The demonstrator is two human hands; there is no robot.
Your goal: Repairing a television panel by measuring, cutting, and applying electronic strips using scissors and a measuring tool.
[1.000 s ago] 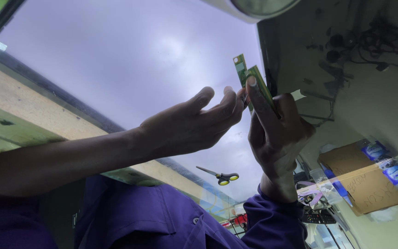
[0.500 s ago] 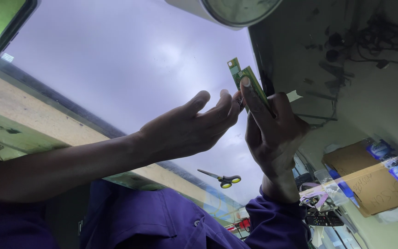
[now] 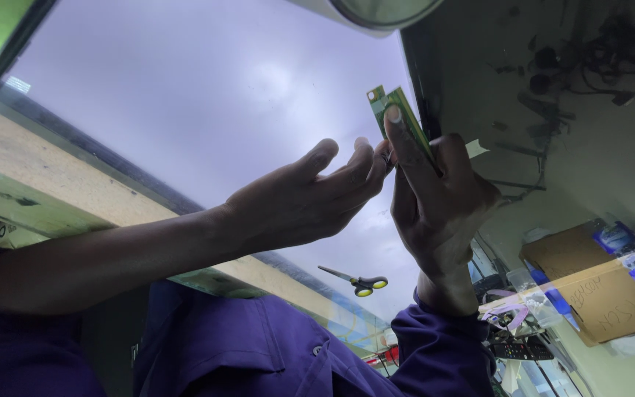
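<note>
risk 1: strip [image 3: 395, 117] could slip out of the grasp; judged cause: held only between thumb and fingers along its lower part, top end sticking free
risk 2: strip could bend or crack; judged cause: thin narrow board, and a push from the left fingertips against the right thumb would load it sideways
risk 3: a dropped strip would likely land on the pale surface [image 3: 207, 95] or near the scissors [image 3: 358, 281]; judged cause: hands work raised above the surface, nothing under the strip
risk 4: contact spot hard to see; judged cause: the right thumb covers the middle of the strip's face

right hand [image 3: 439, 206]: clenched around the strip, thumb pressed flat up its face, other fingers wrapped behind; centre right of frame
left hand [image 3: 303, 202]: loose, not gripping; thumb raised apart from the fingers, fingers slightly curled, tips meeting the right thumb and the strip's lower edge; cannot tell if they press or just touch

strip: narrow, green, tilted, upper end toward top centre of frame, in the right hand
scissors: yellow handles, lying on the surface, lower centre, well apart from both hands
box [image 3: 604, 294]: brown cardboard, lower right, untouched
sleeve [image 3: 435, 353]: purple, at the right wrist, bottom of frame
</note>
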